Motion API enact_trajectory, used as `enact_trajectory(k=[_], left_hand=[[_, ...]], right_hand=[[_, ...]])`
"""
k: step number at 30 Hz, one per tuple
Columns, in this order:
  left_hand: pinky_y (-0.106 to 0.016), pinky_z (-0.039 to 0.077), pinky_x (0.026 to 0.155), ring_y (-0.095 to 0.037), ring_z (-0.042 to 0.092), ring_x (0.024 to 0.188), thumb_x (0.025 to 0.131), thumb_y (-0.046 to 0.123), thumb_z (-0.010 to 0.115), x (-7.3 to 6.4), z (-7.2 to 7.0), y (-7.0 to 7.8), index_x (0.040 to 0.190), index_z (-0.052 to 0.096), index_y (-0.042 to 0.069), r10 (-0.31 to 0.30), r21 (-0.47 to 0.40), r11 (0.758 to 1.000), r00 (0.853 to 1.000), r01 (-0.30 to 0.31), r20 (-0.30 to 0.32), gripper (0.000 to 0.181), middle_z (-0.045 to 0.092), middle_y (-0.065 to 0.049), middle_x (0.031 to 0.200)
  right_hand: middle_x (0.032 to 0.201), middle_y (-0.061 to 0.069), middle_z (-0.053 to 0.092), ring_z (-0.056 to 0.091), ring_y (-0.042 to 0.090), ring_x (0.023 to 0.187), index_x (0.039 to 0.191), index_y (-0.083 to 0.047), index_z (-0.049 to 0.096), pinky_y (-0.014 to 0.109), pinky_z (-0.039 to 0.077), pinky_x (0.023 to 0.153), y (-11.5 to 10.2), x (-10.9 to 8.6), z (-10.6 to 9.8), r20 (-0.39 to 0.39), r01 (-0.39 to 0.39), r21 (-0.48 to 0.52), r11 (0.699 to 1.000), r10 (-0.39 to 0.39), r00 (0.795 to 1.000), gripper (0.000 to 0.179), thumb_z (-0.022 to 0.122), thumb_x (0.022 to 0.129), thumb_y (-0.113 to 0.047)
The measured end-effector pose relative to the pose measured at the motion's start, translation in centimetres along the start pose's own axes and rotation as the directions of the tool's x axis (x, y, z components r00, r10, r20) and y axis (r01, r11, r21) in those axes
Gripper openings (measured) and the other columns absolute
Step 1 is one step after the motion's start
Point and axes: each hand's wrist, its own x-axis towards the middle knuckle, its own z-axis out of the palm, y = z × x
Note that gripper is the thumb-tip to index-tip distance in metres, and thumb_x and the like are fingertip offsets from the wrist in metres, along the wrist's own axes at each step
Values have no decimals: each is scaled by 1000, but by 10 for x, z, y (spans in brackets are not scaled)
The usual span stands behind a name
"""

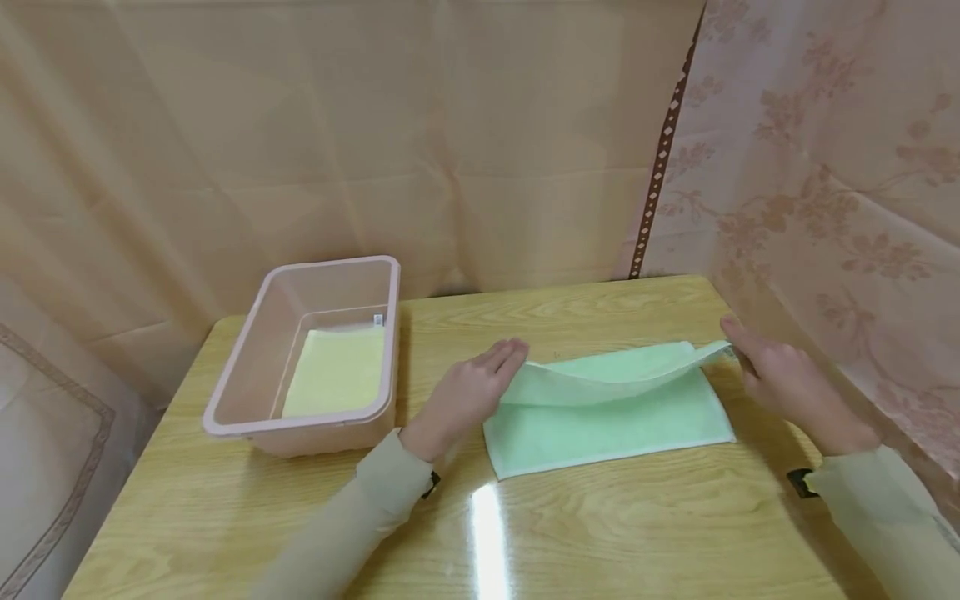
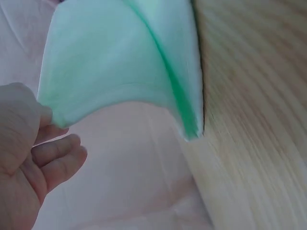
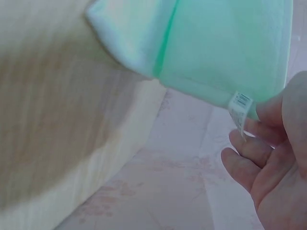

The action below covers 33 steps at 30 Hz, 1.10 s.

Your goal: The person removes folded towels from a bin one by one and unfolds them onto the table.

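Observation:
A light green towel (image 1: 607, 433) with pale edges lies on the wooden table, one side of it lifted and folding over. My left hand (image 1: 477, 387) pinches one corner of the raised side between thumb and finger. At the opposite corner, my right hand (image 1: 787, 379) pinches the cloth close to a small white tag (image 3: 240, 104). Between the two hands the raised edge sags in a shallow curve. In the left wrist view, the fold shows as a darker green crease beyond the left hand (image 2: 29, 148).
A pink plastic bin (image 1: 300, 429) stands on the left of the wooden table (image 1: 600, 533). Inside it lies a folded yellow towel (image 1: 335, 372) with a small tag. Beige curtains (image 1: 337, 150) hang behind the table, and a floral cloth (image 1: 847, 183) borders its right side.

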Motion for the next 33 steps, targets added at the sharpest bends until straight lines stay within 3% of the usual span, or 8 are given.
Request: enact_trajectory(k=[5, 9, 13, 16, 20, 24, 27, 33], left_hand=[[-24, 55, 56, -30, 65, 118, 93, -11, 58, 14, 15, -16, 135, 58, -2, -163, -17, 987, 984, 163, -65, 43, 64, -19, 133], [-30, 59, 66, -31, 65, 119, 96, -8, 58, 27, 30, -29, 133, 61, -1, -300, -43, 954, 951, 297, -76, 38, 65, -18, 132], [-37, 60, 69, -32, 68, 112, 99, -5, 56, 37, 47, -38, 132, 62, 0, -403, -95, 913, 912, 397, -69, 34, 66, -18, 130], [-41, 60, 72, -33, 70, 103, 100, -3, 53, 42, 58, -43, 132, 62, 1, -475, -153, 872, 879, 464, -42, 33, 68, -17, 126], [-44, 59, 68, -33, 72, 89, 103, 1, 51, 48, 67, -54, 132, 61, 4, -565, -224, 805, 825, 550, -5, 31, 70, -15, 121], [-47, 58, 71, -33, 71, 92, 105, 5, 50, 53, 74, -66, 133, 61, 6, -620, -262, 755, 785, 601, 15, 30, 71, -14, 120], [-48, 57, 78, -34, 71, 98, 107, 9, 48, 56, 81, -72, 133, 62, 6, -640, -277, 730, 768, 624, 43, 30, 71, -13, 119], [-48, 56, 81, -33, 70, 99, 108, 15, 48, 55, 93, -79, 133, 62, 9, -675, -262, 685, 727, 680, 123, 29, 72, -11, 115]], right_hand=[[112, 36, 64, 54, 26, 52, 138, 8, 50, 40, 39, 43, 8, 27, 1, 98, -101, -1, 995, 101, 990, 49, 61, 91, 15], [76, 21, 60, 42, 20, 51, 138, 6, 50, 37, 34, 45, 22, 52, 10, 200, -164, -13, 986, 163, 966, 42, 56, 96, 9], [62, 8, 46, 37, 21, 50, 131, 3, 53, 38, 30, 46, 36, 75, 20, 223, -225, -33, 974, 226, 948, 32, 54, 98, 3], [67, 16, 55, 41, 26, 52, 133, 2, 55, 43, 35, 49, 43, 91, 25, 243, -284, -35, 958, 284, 928, 32, 52, 101, -1], [100, 33, 66, 55, 34, 66, 147, 3, 47, 53, 46, 62, 45, 108, 30, 279, -376, -2, 927, 361, 890, 44, 50, 104, -6], [126, 37, 59, 60, 40, 81, 151, 2, 43, 60, 51, 75, 43, 118, 38, 285, -452, 46, 891, 422, 861, 46, 49, 105, -5], [128, 37, 58, 61, 44, 90, 145, 3, 50, 63, 51, 81, 43, 121, 44, 260, -476, 72, 876, 444, 857, 40, 49, 105, -2], [111, 24, 65, 61, 41, 94, 115, -2, 65, 62, 52, 89, 52, 119, 66, 158, -430, 62, 901, 417, 895, 15, 56, 103, -5]])
